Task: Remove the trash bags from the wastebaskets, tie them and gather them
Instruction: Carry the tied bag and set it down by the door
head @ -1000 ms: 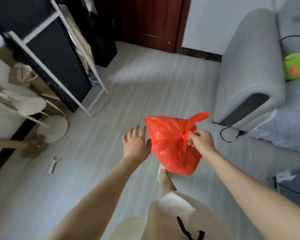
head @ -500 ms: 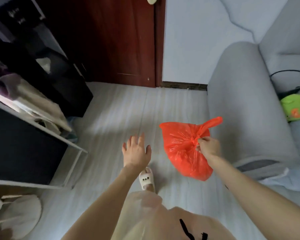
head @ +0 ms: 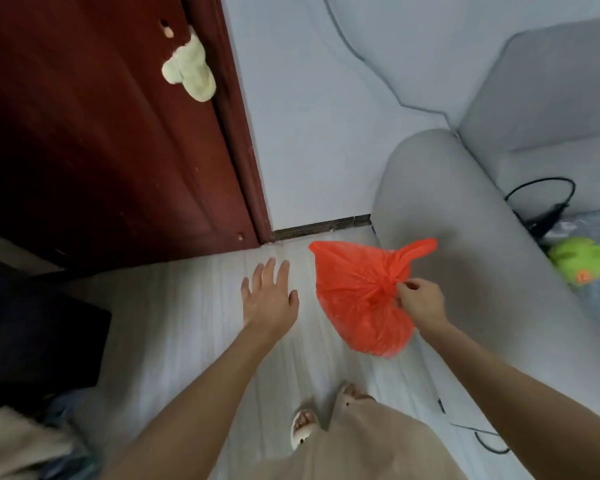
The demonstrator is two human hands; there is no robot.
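A dark red wooden door [head: 94,133], its panelled face glossy and scuffed, fills the upper left, with a pale yellow fuzzy cloth [head: 189,72] hanging near its edge. Below it sits a flat black shape [head: 39,330], too dim to identify. Pale grey plank flooring [head: 187,341] with a faint wood grain runs through the middle. Above the planks, the left hand [head: 269,299] hovers palm down, fingers spread and holding nothing, clear of the bag beside it. Near the bottom edge, two feet in cream open-toed slippers [head: 303,431] stand under loose beige trousers. To the right, the red trash bag [head: 357,299] hangs in the air over the floor, thin crinkled plastic bulging into a rounded sack, its neck gathered into a knot with one tail sticking up. The right hand [head: 420,301] pinches the bag at that knot with its fingertips. Behind it rises the smooth rounded arm of a grey fabric sofa [head: 465,237]. A looped black cable [head: 541,199] and a lime green plush toy [head: 586,259] lie on the seat at far right.
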